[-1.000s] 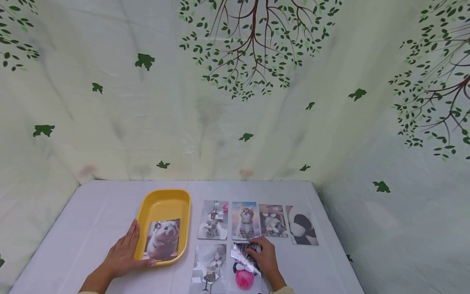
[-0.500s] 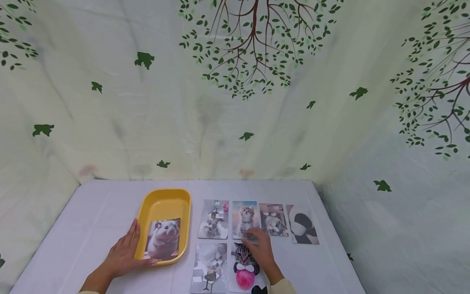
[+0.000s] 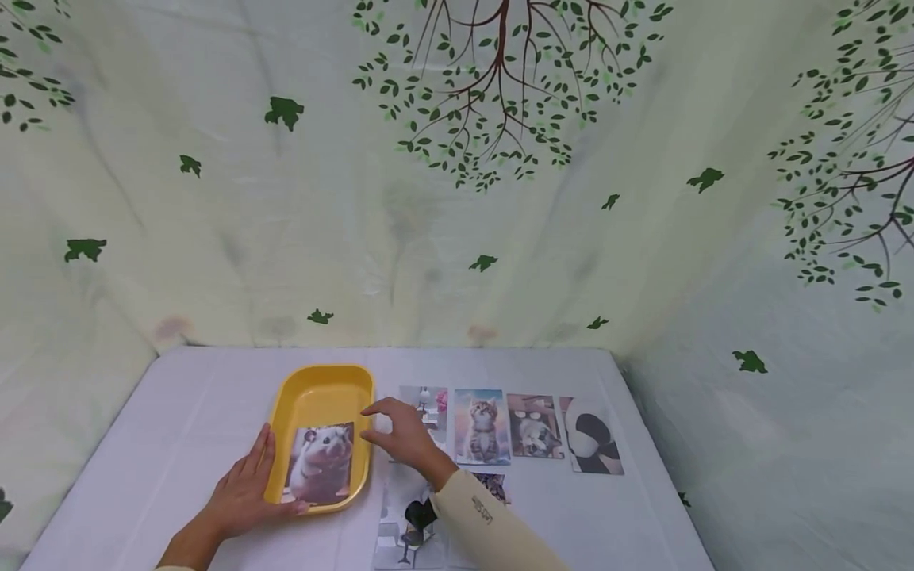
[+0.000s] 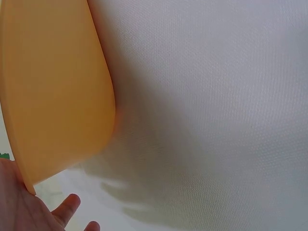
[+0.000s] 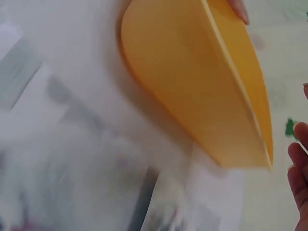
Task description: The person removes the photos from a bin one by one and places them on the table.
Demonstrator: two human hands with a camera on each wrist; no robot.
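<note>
A yellow tray (image 3: 324, 390) stands left of centre on the table, with a photo card of a hamster (image 3: 324, 461) lying at its near end. My left hand (image 3: 239, 490) rests against the tray's left side, fingers straight, thumb over the near rim. In the left wrist view the tray's outer wall (image 4: 57, 96) hangs over that hand (image 4: 26, 207). My right hand (image 3: 405, 436) is at the tray's right rim, thumb and index finger apart with nothing between them. The right wrist view shows its fingers (image 5: 301, 159) separate from the tray (image 5: 178, 67).
Right of the tray lie photo cards in two rows: a kitten (image 3: 483, 428), an upside-down cat (image 3: 534, 428), a black-and-white picture (image 3: 591, 434), and a card (image 3: 434, 408) partly behind my hand. The right sleeve (image 3: 493, 523) covers much of a tabby cat card (image 3: 494, 484).
My right hand has let go of the shiny tabby cat card, now flat in the near row, and swung left and away to the tray's rim. The left hand stays in place.
</note>
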